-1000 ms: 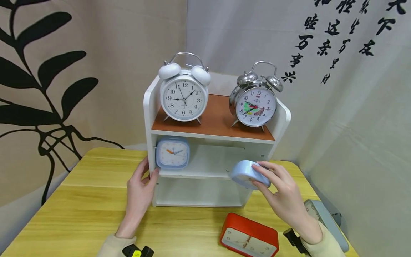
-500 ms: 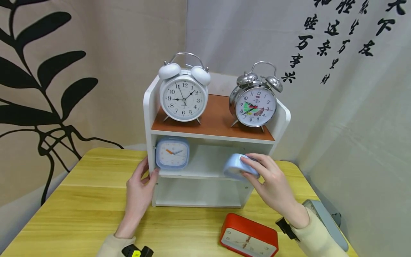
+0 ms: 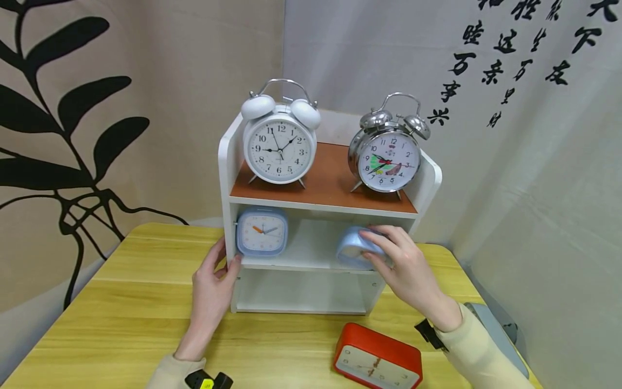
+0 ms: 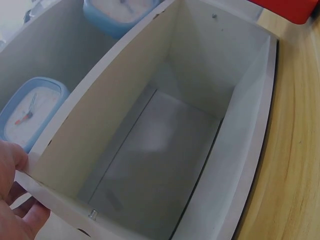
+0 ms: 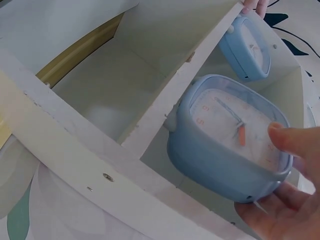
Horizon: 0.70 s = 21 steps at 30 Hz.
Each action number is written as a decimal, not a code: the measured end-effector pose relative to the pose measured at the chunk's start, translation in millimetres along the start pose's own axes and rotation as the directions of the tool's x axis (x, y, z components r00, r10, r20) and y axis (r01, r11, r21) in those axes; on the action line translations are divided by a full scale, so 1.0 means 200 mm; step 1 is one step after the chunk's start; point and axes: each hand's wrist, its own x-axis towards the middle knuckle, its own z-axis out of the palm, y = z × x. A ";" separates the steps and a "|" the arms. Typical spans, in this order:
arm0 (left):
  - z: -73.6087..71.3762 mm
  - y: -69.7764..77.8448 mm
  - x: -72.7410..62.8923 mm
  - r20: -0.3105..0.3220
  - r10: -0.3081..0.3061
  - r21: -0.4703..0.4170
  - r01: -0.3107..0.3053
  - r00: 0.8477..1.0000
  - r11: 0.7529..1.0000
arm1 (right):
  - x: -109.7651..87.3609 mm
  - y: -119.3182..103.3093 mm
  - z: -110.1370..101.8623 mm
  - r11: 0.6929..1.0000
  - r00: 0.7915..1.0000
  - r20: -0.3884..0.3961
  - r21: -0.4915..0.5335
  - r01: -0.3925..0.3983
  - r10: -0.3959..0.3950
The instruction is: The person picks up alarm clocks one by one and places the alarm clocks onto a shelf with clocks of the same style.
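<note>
Wooden table (image 3: 136, 292), bearing all the rest. White shelf unit (image 3: 311, 206), standing on it; landmark for this list. White twin-bell clock (image 3: 279, 151), on the unit's brown top, left side. Silver twin-bell clock (image 3: 389, 162), same top, right side, turned slightly. Red clock (image 3: 384, 343), on the table in front of the unit, leaning back. Grey-blue box-shaped object (image 3: 502, 340), to the unit's right, partly behind a sleeve. Left hand (image 3: 211, 289), at the unit's left wall: thumb on the front edge, fingers round the outside, gripping. Right hand (image 3: 413, 275), before the unit's right wall, pinching the rim of one blue clock between thumb and fingers. Seated blue clock (image 3: 262, 232), upright in the unit's middle compartment, far left. Held blue clock (image 5: 220, 150), tilted, at the mouth of that compartment, right end; contact with the board cannot be told. Risks, as judged: the tilted clock could catch the board's front lip or tip over if released uneven; a loosened pinch could drop it; a hard knock could rock the twin-bell clocks above.
</note>
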 end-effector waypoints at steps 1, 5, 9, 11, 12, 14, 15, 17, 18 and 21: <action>0.00 0.00 0.00 0.000 -0.001 -0.001 0.001 1.000 1.000 | 0.00 0.00 0.00 1.000 1.000 0.003 0.002 -0.002 0.002; 0.00 0.00 0.00 0.002 -0.002 -0.002 0.002 1.000 1.000 | 0.02 0.01 0.01 1.000 1.000 0.015 0.004 -0.007 0.007; 0.00 0.00 0.00 0.007 -0.003 -0.002 0.003 1.000 1.000 | 0.03 0.03 0.02 1.000 1.000 0.019 0.000 -0.005 0.005; 0.00 0.00 0.00 0.009 -0.004 -0.003 0.004 1.000 1.000 | 0.03 0.03 0.02 1.000 1.000 0.019 -0.016 0.011 -0.010; 0.00 0.00 0.00 0.009 -0.004 -0.001 0.004 1.000 1.000 | 0.03 0.04 0.02 0.999 1.000 0.018 -0.028 0.023 -0.022; 0.00 0.00 0.00 0.009 -0.004 0.000 0.004 1.000 1.000 | 0.03 0.04 0.03 0.997 0.999 0.014 -0.055 0.051 -0.051; 0.00 0.00 0.00 0.008 -0.006 0.001 0.006 1.000 1.000 | 0.03 0.04 0.03 0.995 0.998 0.010 -0.070 0.067 -0.066; -0.01 0.00 0.00 0.007 -0.006 0.001 0.006 1.000 1.000 | 0.03 0.05 0.04 0.991 0.996 0.001 -0.097 0.094 -0.095; -0.01 0.00 0.00 0.006 -0.006 0.001 0.006 1.000 1.000 | 0.03 0.05 0.04 0.989 0.995 -0.002 -0.107 0.101 -0.102; -0.01 0.00 0.00 0.001 0.000 -0.003 0.000 1.000 1.000 | 0.04 0.04 0.05 0.982 0.993 -0.001 -0.149 0.120 -0.122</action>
